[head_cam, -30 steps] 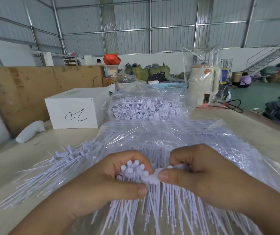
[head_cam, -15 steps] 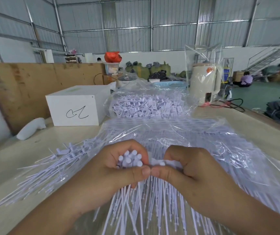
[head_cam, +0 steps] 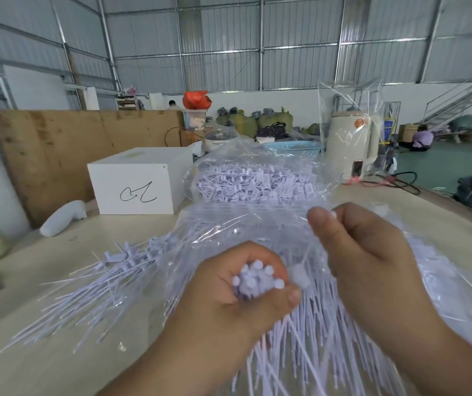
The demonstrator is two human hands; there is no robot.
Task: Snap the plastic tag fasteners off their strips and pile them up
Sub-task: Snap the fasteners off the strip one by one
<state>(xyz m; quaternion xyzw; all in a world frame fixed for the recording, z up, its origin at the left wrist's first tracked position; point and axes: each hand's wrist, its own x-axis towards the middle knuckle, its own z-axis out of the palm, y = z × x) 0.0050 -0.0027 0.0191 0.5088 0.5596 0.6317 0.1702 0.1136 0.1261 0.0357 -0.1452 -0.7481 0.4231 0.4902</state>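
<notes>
My left hand [head_cam: 229, 304] grips a bundle of white tag fasteners [head_cam: 254, 278], round heads up and thin tails hanging below my fist. My right hand [head_cam: 372, 258] is raised up and to the right of it, fingers curled, with a small white strip piece [head_cam: 333, 214] showing at its fingertips. A blurred white bit [head_cam: 297, 277] sits between the two hands. Under both hands lies a clear bag of fastener strips [head_cam: 257, 224]. Loose fasteners [head_cam: 100, 290] fan out over the table [head_cam: 43, 352] to the left.
A second clear bag of white tags [head_cam: 257, 184] stands behind, beside a white box [head_cam: 137, 184]. A bagged cream kettle [head_cam: 352, 147] with cables is at the back right. A white handle-shaped object [head_cam: 63, 218] and a plywood board [head_cam: 58, 144] are at the left.
My right hand has pulled away from the bundle, up and to the right. My left hand has kept its grip on the bundle and sunk slightly lower.
</notes>
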